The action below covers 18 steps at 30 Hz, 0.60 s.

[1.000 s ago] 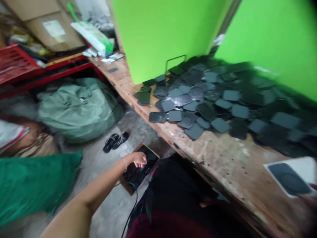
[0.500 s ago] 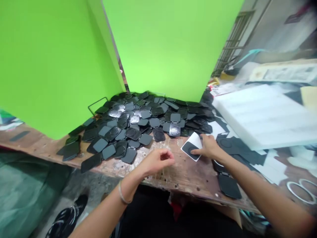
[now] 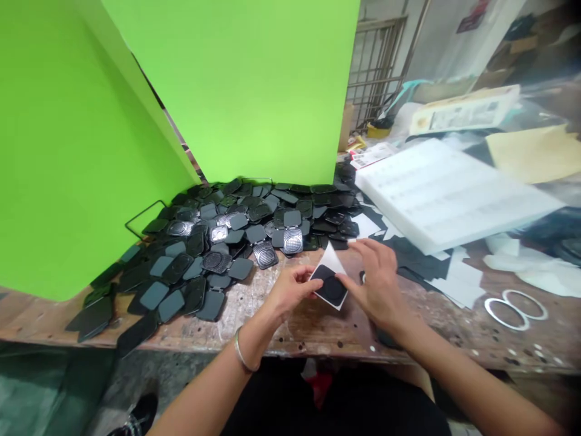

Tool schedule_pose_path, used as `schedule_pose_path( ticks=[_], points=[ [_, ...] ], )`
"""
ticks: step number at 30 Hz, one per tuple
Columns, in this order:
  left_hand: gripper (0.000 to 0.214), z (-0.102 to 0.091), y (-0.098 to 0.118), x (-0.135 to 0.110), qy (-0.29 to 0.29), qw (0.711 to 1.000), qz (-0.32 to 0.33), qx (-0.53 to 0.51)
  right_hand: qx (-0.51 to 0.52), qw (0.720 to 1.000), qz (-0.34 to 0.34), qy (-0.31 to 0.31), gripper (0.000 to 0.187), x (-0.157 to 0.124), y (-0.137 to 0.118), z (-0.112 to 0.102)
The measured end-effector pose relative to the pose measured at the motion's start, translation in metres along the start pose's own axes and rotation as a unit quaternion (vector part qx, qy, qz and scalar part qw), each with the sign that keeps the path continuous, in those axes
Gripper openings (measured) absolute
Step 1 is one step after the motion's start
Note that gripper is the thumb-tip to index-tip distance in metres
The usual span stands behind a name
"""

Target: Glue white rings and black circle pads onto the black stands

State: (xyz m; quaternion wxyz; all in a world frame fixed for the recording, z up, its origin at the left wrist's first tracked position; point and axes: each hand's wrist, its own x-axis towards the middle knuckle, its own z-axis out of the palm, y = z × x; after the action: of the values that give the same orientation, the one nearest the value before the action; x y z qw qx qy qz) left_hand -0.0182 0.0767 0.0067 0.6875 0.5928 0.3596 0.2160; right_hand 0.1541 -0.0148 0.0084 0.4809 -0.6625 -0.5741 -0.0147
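Left panel [image 3: 59, 151]: bright green, upright, angled along the bench's far left side
Back panel [image 3: 245, 91]: same green, a narrow gap parting it from the left one
Workbench [image 3: 40, 324]: brown wood, surface scuffed and marked, running across the view
Floor [image 3: 122, 378]: grey, in shade, seen below the bench at lower left
Metal grille [image 3: 374, 66]: upright bars, beyond the back panel's right edge
Wall [image 3: 447, 48]: pale grey, blurred
Light: bright, palest low on the back panel; far right corner dim
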Motion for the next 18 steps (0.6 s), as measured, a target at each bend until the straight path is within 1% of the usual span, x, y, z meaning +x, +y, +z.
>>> schedule_pose_path(
  ticks=[1,2,3,4,6,8,10,14,16,18],
  points=[
    [0.039,0.003,0.002,-0.004,0.001,1.000,0.001,-0.003,-0.038,0.997,-0.061,0.023,0.034,-0.004,-0.004,-0.001],
    [0.037,0.005,0.003,-0.007,-0.001,1.000,0.004,-0.006,-0.055,0.992,-0.109,0.019,0.029,-0.007,-0.008,-0.001],
    [0.035,0.008,0.004,-0.010,-0.003,1.000,0.009,-0.008,-0.055,0.989,-0.138,0.003,0.025,-0.009,-0.011,-0.001],
    [0.033,0.010,0.005,-0.013,-0.007,1.000,0.018,-0.010,-0.042,0.987,-0.151,-0.017,0.022,-0.010,-0.013,-0.001],
    [0.031,0.014,0.008,-0.018,-0.024,0.999,0.038,-0.012,0.005,0.989,-0.140,-0.054,0.017,-0.010,-0.016,-0.002],
    [0.032,0.017,0.010,-0.022,-0.043,0.998,0.049,-0.006,0.048,0.989,-0.118,-0.074,0.011,-0.009,-0.018,-0.003],
    [0.033,0.020,0.011,-0.025,-0.037,0.998,0.053,0.010,0.065,0.987,-0.119,-0.081,0.010,-0.010,-0.018,-0.004],
    [0.041,0.025,0.006,-0.024,0.032,0.998,0.049,-0.002,0.049,0.983,-0.171,-0.036,0.014,-0.016,-0.021,-0.005],
    [0.036,0.028,0.004,-0.022,0.037,0.998,0.039,-0.034,0.046,0.984,-0.174,-0.012,0.015,-0.020,-0.022,-0.004],
    [0.030,0.031,0.003,-0.021,0.035,0.997,0.031,-0.060,0.051,0.987,-0.155,0.000,0.014,-0.022,-0.022,-0.004]
  ],
)
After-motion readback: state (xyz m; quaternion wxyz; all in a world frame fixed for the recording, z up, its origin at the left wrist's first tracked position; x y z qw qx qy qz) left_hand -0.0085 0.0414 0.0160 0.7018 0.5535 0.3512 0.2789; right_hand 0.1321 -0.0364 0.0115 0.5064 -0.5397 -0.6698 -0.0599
